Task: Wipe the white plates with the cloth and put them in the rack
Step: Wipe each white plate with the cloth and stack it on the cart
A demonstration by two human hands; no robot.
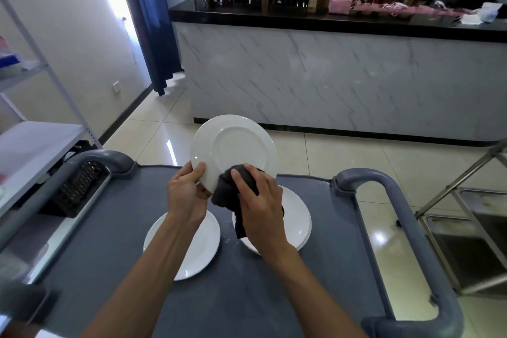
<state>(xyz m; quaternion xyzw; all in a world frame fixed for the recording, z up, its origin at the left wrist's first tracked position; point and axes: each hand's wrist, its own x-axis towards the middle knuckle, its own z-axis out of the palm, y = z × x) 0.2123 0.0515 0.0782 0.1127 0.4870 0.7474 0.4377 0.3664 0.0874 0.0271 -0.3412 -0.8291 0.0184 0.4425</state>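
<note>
A white plate (233, 147) is held tilted up above the grey cart top (323, 255), its underside facing me. My left hand (186, 193) grips its lower left rim, thumb on the near face. My right hand (259, 206) holds a dark cloth (229, 193) bunched against the plate's lower right edge, with a tail of cloth hanging down. Two more white plates lie flat on the cart: one at the left (201, 250) under my left forearm, one at the right (297, 217) that looks like a small stack. A black slatted rack (79, 186) sits at the cart's left.
The cart has grey tube handles at the far left (109, 158) and along the right side (384, 200). A white metal shelf (33, 145) stands to the left, and a steel sink frame (472, 228) to the right. A marble-fronted counter (343, 85) lies ahead across the tiled floor.
</note>
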